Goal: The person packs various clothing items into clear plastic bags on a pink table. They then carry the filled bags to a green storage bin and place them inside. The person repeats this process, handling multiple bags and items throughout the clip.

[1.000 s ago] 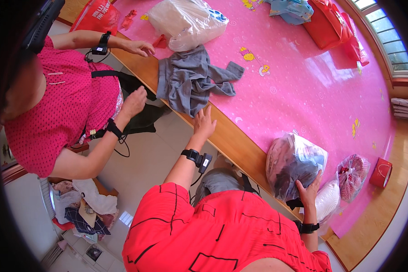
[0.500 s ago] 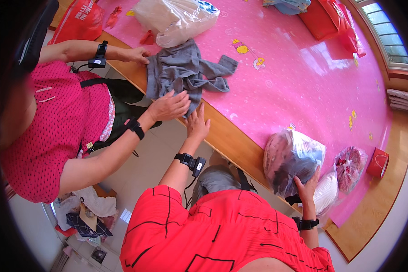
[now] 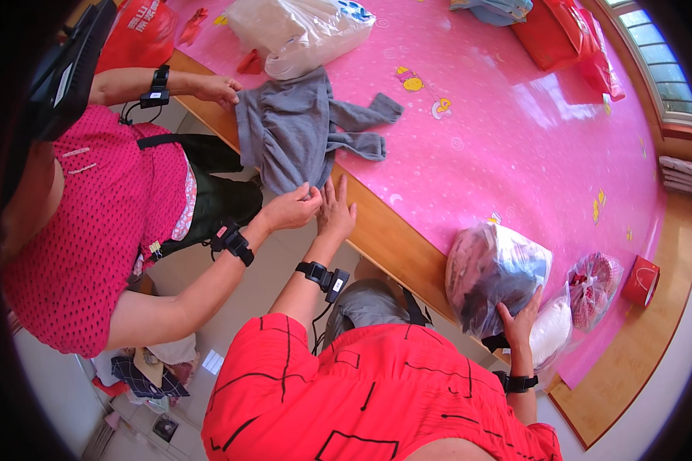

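Note:
My left hand (image 3: 336,211) lies on the table's wooden edge, fingers stretched out, beside the lower corner of a grey long-sleeved knit garment (image 3: 288,127). Whether my fingertips touch the cloth I cannot tell. My right hand (image 3: 521,319) rests with thumb and fingers apart against a clear plastic bag of folded clothes (image 3: 496,273) at the table edge. On my left, a co-worker's far hand (image 3: 219,90) pinches one corner of the garment's hem. Their nearer hand (image 3: 294,207) is at the lower corner, right beside my left fingers.
A pink patterned cloth (image 3: 469,154) covers the table. White plastic bags (image 3: 300,34) stand behind the garment. Right of my bag are a white bundle (image 3: 551,330), a bag with red contents (image 3: 593,280) and a red box (image 3: 640,280). Red bags (image 3: 546,34) lie at the far right.
The co-worker has spread the grey garment out flatter, and its hem has shifted left toward them. Their nearer hand has moved slightly down and closed at the corner. My hands have stayed put.

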Motion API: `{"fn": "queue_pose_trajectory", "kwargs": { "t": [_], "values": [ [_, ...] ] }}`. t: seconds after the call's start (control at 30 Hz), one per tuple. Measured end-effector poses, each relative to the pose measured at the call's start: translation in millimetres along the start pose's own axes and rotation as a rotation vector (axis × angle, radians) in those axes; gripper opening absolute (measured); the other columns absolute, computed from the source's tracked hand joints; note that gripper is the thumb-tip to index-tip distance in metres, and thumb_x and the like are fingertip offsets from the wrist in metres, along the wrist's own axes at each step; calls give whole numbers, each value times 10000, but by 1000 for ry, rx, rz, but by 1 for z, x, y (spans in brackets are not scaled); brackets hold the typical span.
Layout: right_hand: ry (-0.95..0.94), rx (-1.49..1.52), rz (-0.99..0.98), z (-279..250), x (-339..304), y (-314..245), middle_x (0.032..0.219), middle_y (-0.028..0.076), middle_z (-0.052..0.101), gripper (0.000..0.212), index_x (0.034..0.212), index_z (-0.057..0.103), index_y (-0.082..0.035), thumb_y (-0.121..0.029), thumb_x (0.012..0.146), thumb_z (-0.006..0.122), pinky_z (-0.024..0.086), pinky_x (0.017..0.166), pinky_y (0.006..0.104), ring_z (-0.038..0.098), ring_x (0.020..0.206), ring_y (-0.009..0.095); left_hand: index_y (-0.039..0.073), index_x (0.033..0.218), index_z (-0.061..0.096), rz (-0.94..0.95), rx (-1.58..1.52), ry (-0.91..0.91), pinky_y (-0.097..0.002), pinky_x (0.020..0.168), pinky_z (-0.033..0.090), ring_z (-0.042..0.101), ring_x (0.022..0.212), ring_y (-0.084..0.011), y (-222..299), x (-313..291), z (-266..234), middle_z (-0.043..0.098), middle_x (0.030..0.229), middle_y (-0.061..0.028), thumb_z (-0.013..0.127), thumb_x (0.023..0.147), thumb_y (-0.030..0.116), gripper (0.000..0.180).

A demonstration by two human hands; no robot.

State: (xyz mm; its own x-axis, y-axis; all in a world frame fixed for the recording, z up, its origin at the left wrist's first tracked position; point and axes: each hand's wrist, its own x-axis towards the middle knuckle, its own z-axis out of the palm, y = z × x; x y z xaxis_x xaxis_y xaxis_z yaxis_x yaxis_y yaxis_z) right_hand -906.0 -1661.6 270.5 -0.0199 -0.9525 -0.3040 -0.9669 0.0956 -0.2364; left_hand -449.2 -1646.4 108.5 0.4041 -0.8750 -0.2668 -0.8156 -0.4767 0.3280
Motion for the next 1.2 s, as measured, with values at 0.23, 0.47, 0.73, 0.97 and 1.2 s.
{"fn": "queue_pose_trajectory", "kwargs": {
  "t": [0.23,0.47,0.73,0.97,1.2],
  "values": [
    [-16,-8,4,-2,-2,2,1453,293,160,1124,1448,60,-15,-291,652,803,176,1107,421,185,1351,408,104,1413,288,53,60,108,-553,1090,134,104,1385,-378,0,-3,4,142,1481,-221,631,783,295,742],
    [-30,-22,19,-3,0,3,1458,288,150,1131,1454,48,-38,-303,654,801,180,1100,444,188,1350,407,92,1413,283,26,48,86,-555,1093,113,87,1388,-381,3,-4,4,133,1481,-227,610,802,300,724],
    [-32,-32,21,-4,0,5,1458,277,161,1130,1455,42,-37,-294,656,798,177,1102,437,189,1350,401,96,1426,264,0,70,47,-548,1098,97,68,1396,-370,5,-7,1,95,1498,-217,584,823,307,715],
    [-23,-25,12,-3,0,4,1457,275,165,1125,1454,44,-30,-281,658,798,175,1104,426,190,1351,397,119,1448,211,-18,46,38,-542,1101,83,41,1403,-357,8,-6,-5,32,1515,-194,595,822,274,750],
    [-20,-36,19,-5,-2,1,1452,279,171,1129,1454,48,-34,-278,651,804,173,1104,428,190,1349,402,124,1450,205,-19,40,39,-544,1098,93,38,1404,-355,7,-6,-3,28,1516,-188,598,823,274,755]
  ]
}}
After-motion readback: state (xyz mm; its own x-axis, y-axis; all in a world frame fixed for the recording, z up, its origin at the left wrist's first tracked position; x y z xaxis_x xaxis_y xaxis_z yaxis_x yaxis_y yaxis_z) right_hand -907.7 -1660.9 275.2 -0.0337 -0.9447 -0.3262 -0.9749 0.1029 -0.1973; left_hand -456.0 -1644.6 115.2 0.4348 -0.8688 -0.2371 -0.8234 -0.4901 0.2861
